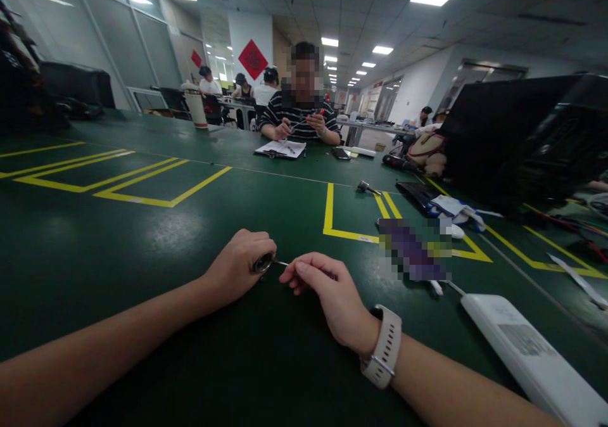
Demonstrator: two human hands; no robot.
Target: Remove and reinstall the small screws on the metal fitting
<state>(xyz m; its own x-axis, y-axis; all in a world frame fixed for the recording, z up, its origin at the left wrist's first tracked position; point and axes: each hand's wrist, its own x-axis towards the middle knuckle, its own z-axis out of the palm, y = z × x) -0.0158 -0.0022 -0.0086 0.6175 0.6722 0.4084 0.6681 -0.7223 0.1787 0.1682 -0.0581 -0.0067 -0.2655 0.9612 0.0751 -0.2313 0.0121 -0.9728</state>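
Note:
My left hand (237,265) is closed around a round metal part (263,262) with a dark hollow end, held just above the green table (190,363). A thin metal rod (281,263) runs between that part and the fingers of my right hand (335,294). My right fingers are curled in a pinch on the rod, and its other end is hidden in them. Close under the round part there is a tiny dark piece (263,279), too small to name. My right wrist wears a watch with a pale strap (386,348).
Right of my hands lie a pixelated phone-like slab (413,249) and a white power strip (527,344). A small metal part with a stem (365,187) rests beyond. Across the table a person (299,110) holds a red-ended tool behind a clipboard (282,149). A black case (522,135) stands right.

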